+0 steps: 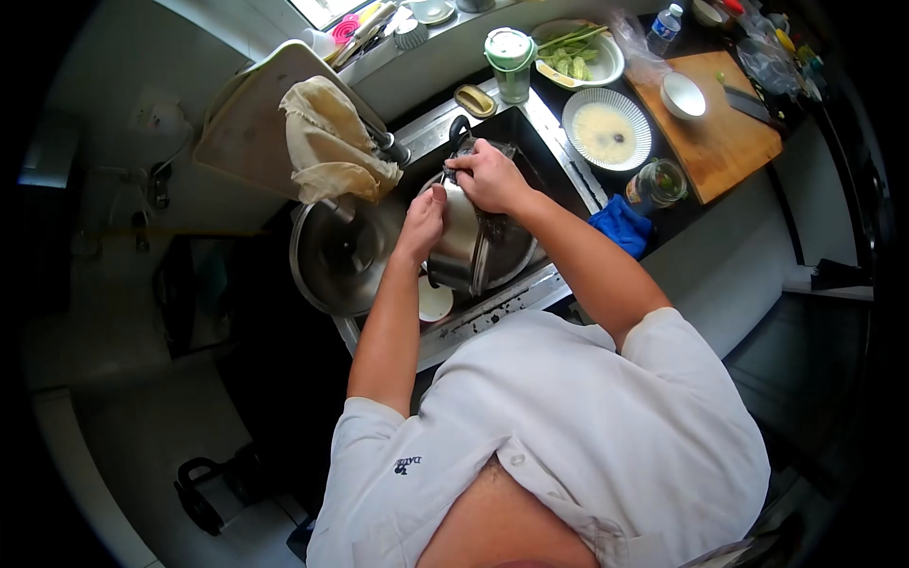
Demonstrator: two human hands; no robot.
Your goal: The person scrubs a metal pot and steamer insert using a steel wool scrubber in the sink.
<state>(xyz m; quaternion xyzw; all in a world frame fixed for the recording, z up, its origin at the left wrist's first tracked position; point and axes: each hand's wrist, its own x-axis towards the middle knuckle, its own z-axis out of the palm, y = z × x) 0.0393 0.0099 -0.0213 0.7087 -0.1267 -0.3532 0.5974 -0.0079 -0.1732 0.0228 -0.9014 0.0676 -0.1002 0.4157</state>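
Note:
A stainless steel pot (458, 237) with dark handles is tipped on its side over the sink (543, 168). My left hand (422, 225) grips the near left side of its metal wall, thumb pointing up. At the upper end of the pot, my right hand (490, 180) is closed, fingers curled and pressed by the dark handle. Something small and dark shows under those fingers; I cannot make out what it is. Below the pot sits a white bowl (436, 299), partly hidden. To the left lies a large round steel basin (317, 268).
A beige cloth (331, 142) hangs over the faucet. Along the right counter are a green-lidded cup (511, 66), a ribbed plate of pale liquid (606, 128), a glass jar (656, 185), a blue cloth (621, 225) and a cutting board (724, 142) bearing a bowl and knife.

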